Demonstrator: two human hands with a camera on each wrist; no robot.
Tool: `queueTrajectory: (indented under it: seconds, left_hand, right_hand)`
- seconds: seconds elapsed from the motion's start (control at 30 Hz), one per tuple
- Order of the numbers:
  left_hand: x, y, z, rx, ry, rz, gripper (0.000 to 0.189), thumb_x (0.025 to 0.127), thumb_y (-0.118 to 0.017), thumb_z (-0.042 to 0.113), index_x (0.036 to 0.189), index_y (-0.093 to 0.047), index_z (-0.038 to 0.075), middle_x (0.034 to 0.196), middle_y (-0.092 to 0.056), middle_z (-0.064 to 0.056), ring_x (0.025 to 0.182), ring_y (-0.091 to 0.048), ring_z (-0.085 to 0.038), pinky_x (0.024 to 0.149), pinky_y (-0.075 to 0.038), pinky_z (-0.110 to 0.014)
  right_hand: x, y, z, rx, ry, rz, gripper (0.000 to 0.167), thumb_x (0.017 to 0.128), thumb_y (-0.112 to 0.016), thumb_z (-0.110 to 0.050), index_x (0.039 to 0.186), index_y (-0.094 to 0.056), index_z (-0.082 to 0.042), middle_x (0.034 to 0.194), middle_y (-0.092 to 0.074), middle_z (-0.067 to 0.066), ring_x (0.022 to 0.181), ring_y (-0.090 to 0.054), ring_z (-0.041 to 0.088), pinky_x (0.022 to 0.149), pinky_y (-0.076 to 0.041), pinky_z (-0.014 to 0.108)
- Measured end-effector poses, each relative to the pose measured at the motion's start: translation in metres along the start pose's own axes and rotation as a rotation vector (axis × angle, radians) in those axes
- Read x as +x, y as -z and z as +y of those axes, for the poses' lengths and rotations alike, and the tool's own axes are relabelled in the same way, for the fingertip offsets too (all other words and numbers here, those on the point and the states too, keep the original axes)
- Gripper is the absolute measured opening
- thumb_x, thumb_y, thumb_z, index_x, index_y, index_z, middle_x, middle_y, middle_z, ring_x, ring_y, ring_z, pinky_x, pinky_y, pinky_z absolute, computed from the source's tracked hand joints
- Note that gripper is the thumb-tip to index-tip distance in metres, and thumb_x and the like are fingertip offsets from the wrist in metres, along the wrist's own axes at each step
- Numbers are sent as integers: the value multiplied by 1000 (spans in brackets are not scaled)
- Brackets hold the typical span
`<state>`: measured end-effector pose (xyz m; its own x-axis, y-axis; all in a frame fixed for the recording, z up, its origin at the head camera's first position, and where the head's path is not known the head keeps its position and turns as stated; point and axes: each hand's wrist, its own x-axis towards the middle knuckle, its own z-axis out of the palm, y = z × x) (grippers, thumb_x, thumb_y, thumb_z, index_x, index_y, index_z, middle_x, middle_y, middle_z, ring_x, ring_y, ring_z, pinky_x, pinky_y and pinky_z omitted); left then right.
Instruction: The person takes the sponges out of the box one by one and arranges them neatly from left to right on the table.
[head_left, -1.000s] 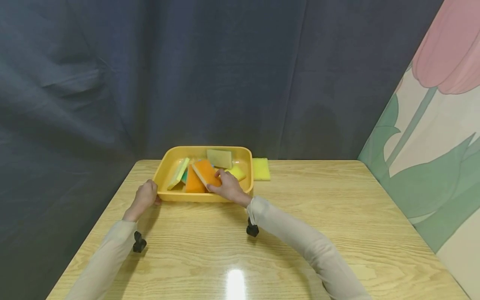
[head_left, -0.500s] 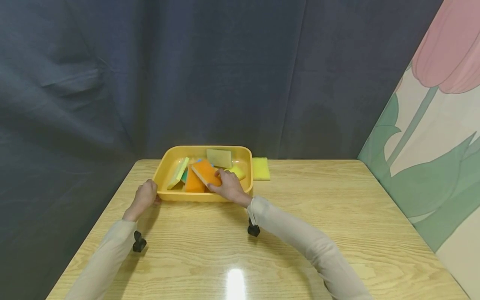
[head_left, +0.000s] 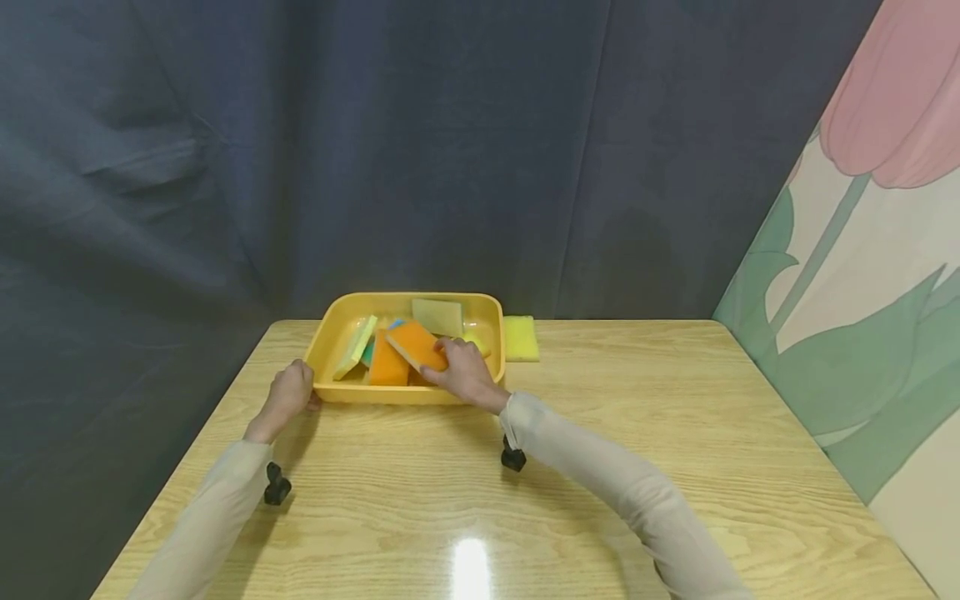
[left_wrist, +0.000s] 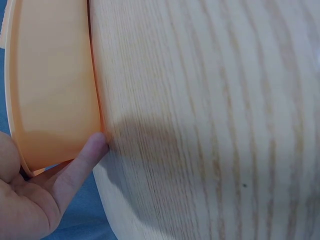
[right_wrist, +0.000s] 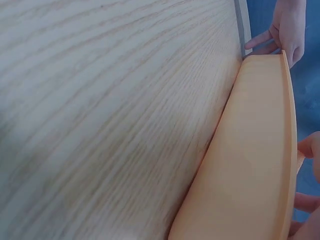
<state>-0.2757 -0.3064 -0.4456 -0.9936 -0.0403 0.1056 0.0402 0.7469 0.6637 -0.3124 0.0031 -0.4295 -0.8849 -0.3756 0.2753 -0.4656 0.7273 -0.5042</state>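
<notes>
A yellow plastic bin [head_left: 408, 394] stands at the back left of the wooden table, with several sponges in it. My left hand [head_left: 291, 390] grips its front left corner; in the left wrist view one finger [left_wrist: 82, 162] reaches down the bin's outer wall to the tabletop. Inside the bin, my right hand [head_left: 468, 373] pinches an orange sponge [head_left: 415, 343] with a pale side. Against it leans another orange sponge [head_left: 387, 367]. A light yellow sponge [head_left: 355, 348] is tilted at the left, and a pale sponge [head_left: 438, 316] rests against the back wall.
Just right of the bin, a flat yellow sponge [head_left: 521, 337] lies on the table [head_left: 637, 400]. Dark curtain [head_left: 450, 150] hangs behind the table's far edge. A wall with a painted flower [head_left: 862, 250] borders the right side.
My right hand and the orange sponge it pinches have shifted slightly to the right, and the sponge has turned a little. The left hand stays on the bin's corner.
</notes>
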Motion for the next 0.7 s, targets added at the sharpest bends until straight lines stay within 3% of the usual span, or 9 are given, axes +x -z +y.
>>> queueTrajectory:
  seconds: [0.37, 0.7]
  left_hand:
    - [-1, 1, 1, 1, 24, -18, 38, 104, -18, 9, 99, -46, -17, 77, -59, -28, 57, -68, -31, 51, -60, -34]
    - [-1, 1, 3, -8, 29, -24, 39, 105, -17, 9, 100, -46, -17, 80, -59, -30, 62, -69, -35, 54, -61, -36]
  right_hand:
    - [-2, 6, 8, -7, 6, 18, 43, 90, -70, -36, 118, -64, -4, 103, -65, 13, 84, -57, 23, 65, -49, 27]
    - [-4, 13, 15, -20, 44, 30, 43, 91, -70, -35, 122, -64, -7, 102, -65, 15, 85, -55, 25, 64, -44, 28]
